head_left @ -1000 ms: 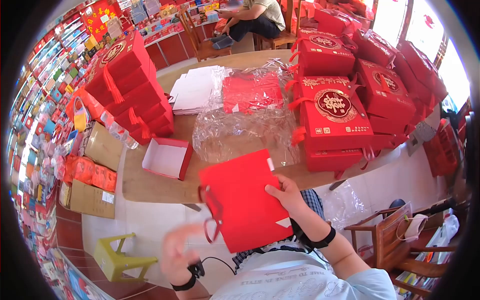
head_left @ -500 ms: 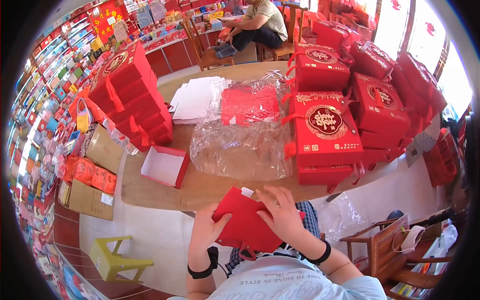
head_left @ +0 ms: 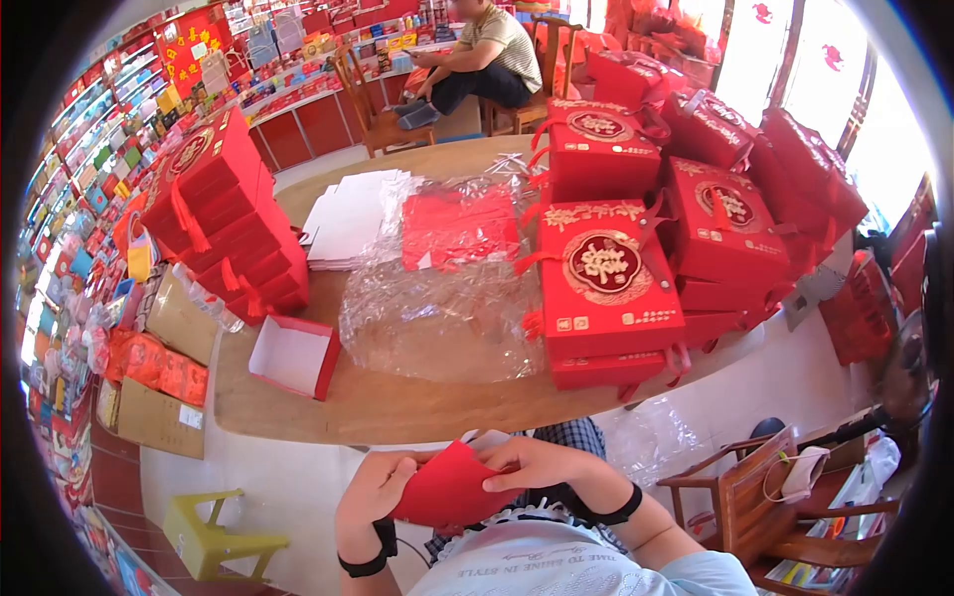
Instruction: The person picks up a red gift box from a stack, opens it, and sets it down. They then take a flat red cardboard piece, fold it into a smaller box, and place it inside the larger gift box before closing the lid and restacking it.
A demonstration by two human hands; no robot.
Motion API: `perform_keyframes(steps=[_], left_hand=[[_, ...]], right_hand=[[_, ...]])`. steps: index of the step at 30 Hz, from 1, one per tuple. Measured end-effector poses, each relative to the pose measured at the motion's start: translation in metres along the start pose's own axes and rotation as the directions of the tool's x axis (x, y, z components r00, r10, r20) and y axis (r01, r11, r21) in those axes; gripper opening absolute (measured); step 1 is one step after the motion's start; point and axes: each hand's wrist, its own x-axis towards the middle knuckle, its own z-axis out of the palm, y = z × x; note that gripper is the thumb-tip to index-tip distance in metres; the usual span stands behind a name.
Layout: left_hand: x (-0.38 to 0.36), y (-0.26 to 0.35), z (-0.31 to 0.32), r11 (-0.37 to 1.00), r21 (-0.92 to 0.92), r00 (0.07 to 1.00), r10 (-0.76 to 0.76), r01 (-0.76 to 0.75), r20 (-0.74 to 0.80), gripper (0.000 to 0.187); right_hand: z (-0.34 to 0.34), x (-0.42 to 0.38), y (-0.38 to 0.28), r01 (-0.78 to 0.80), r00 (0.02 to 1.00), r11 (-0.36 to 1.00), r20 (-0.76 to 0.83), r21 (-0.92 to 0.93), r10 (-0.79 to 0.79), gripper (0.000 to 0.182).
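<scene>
Above my lap, a red cardboard piece (head_left: 449, 487) is held between both hands, its smooth red face tilted up. My left hand (head_left: 376, 485) grips its left edge, with the thumb lying over the front. At the opposite edge my right hand (head_left: 537, 463) has its thumb on the red face and its fingers behind the upper rim. A pale inner surface shows narrowly at the top. On the table (head_left: 298, 422) just beyond, an open red box tray (head_left: 290, 360) with a white inside lies to the left.
Stacked red gift boxes (head_left: 234, 233) stand at the left, and more red boxes (head_left: 606, 308) pile up at the right. Between them lie white sheets (head_left: 353, 214), red sheets (head_left: 459, 228) and clear plastic (head_left: 437, 323). A person (head_left: 487, 70) sits behind the table; a green stool (head_left: 224, 536) stands lower left.
The red piece has come lower and closer to my body, tilting so its ribbon loop no longer shows. Both hands have moved down with it, and the view has shifted slightly.
</scene>
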Motion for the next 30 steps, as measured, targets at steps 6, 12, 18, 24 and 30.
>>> perform_keyframes(steps=[6, 12, 18, 24, 30], left_hand=[[0.012, -0.018, -0.001, 0.877, -0.464, 0.871, 0.126, 0.126, 0.475, 0.079], [0.014, 0.005, 0.004, 0.860, -0.459, 0.899, 0.003, 0.221, 0.437, 0.079], [0.020, 0.016, 0.012, 0.776, -0.598, 0.980, -0.156, 0.201, 0.126, 0.063], [0.009, -0.025, -0.032, 0.918, -0.331, 0.933, 0.099, -0.220, -0.347, 0.052], [-0.002, -0.014, -0.018, 0.828, -0.333, 0.746, 0.146, -0.452, -0.650, 0.053]], right_hand=[[-0.008, -0.002, 0.000, -0.028, 0.979, 0.986, 0.205, 0.163, -0.006, 0.025], [-0.008, -0.001, 0.003, 0.084, 0.960, 0.982, 0.250, 0.167, -0.125, 0.027], [-0.011, -0.004, -0.020, -0.007, 0.990, 1.000, 0.141, 0.002, 0.006, 0.028], [0.011, -0.012, -0.039, -0.026, 0.765, 0.716, -0.475, -0.697, -0.435, 0.045], [0.022, 0.008, 0.028, 0.229, 0.670, 0.969, -0.707, -0.092, -0.225, 0.056]])
